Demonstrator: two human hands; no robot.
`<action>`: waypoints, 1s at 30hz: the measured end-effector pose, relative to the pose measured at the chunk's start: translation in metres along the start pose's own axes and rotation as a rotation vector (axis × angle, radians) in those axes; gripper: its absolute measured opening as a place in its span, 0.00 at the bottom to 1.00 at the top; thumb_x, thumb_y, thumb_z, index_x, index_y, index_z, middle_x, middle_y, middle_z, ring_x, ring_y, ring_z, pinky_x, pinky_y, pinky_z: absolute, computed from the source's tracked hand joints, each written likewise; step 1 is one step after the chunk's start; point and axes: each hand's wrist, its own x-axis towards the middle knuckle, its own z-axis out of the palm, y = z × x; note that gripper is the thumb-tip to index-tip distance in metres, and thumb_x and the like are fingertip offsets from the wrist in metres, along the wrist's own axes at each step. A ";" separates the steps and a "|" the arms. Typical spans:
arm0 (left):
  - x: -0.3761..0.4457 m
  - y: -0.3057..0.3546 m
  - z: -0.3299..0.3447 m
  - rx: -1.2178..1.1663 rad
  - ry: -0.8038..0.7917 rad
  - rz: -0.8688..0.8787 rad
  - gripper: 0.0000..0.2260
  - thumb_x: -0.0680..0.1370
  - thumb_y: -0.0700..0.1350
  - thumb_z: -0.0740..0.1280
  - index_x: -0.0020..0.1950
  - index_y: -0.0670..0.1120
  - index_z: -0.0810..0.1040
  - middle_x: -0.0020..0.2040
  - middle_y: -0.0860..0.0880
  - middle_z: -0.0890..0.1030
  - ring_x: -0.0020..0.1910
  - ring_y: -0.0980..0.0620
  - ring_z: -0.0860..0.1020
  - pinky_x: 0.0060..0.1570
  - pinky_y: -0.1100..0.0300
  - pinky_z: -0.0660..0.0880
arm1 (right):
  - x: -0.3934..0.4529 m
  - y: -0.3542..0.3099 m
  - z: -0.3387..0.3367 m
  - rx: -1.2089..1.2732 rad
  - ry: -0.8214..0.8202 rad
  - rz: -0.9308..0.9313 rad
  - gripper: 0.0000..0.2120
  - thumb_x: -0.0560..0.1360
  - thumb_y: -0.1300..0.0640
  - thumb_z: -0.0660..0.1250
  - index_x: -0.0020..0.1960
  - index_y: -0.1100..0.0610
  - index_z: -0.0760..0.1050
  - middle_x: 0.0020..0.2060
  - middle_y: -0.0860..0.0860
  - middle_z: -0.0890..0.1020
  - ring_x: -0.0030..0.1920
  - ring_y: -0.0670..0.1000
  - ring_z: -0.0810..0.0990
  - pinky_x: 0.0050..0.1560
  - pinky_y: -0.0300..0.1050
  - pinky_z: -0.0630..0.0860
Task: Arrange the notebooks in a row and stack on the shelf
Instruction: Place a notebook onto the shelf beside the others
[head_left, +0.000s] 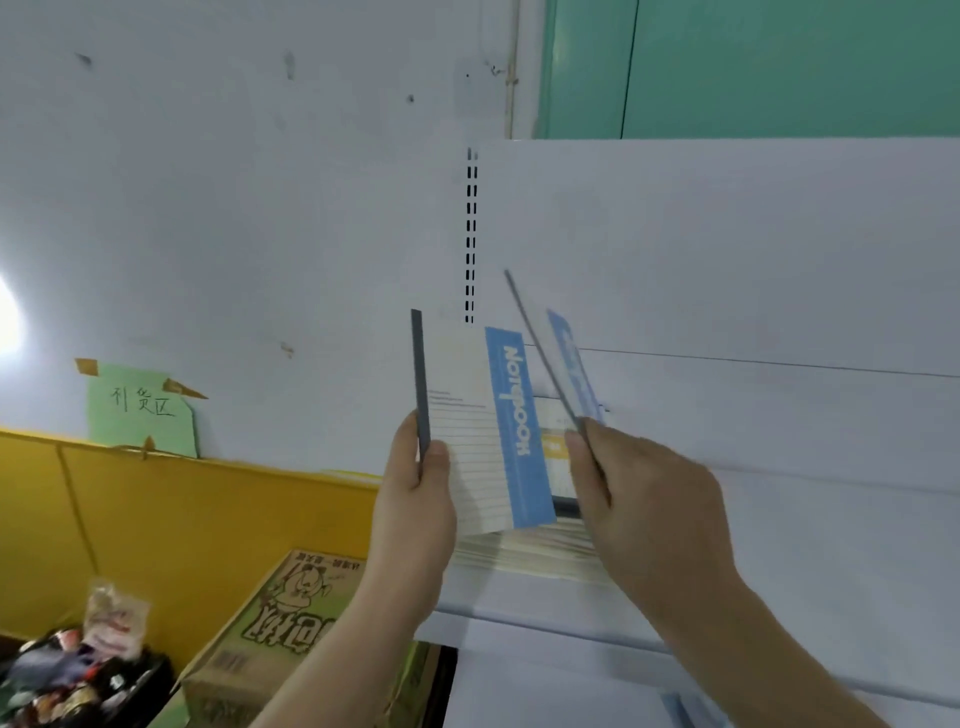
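Note:
My left hand (415, 499) grips a cream notebook with a blue band and dark spine (483, 431), held upright above the white shelf (779, 545). My right hand (644, 499) pinches a second notebook (566, 358), seen nearly edge-on and tilted left, its blue cover blurred. Below both hands a stack of notebooks (535, 556) lies flat on the shelf, near its left end.
A slotted white upright (470, 234) rises behind the shelf. A printed cardboard box (270, 634) stands on the floor at lower left, before a yellow panel (182, 519). A dark crate of packaged goods (72, 675) sits in the bottom-left corner.

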 end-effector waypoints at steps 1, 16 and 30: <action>-0.002 0.000 0.008 -0.037 -0.041 -0.009 0.13 0.85 0.49 0.56 0.62 0.66 0.72 0.53 0.59 0.83 0.51 0.57 0.82 0.52 0.52 0.80 | -0.008 -0.013 0.005 -0.009 0.000 -0.033 0.11 0.78 0.51 0.59 0.43 0.53 0.78 0.29 0.49 0.79 0.28 0.54 0.76 0.27 0.44 0.71; -0.030 -0.025 0.107 -0.155 -0.210 0.063 0.09 0.82 0.42 0.64 0.59 0.55 0.78 0.49 0.56 0.85 0.49 0.55 0.83 0.47 0.58 0.80 | -0.074 0.068 -0.023 -0.010 -0.252 0.229 0.25 0.79 0.41 0.54 0.72 0.52 0.68 0.72 0.52 0.68 0.70 0.53 0.67 0.66 0.52 0.70; -0.131 -0.037 0.330 0.092 -0.374 0.037 0.22 0.84 0.48 0.57 0.77 0.62 0.59 0.62 0.59 0.76 0.47 0.68 0.76 0.35 0.76 0.70 | -0.125 0.289 -0.162 -0.015 -0.607 0.441 0.44 0.72 0.35 0.65 0.76 0.40 0.39 0.73 0.40 0.51 0.65 0.43 0.64 0.64 0.40 0.70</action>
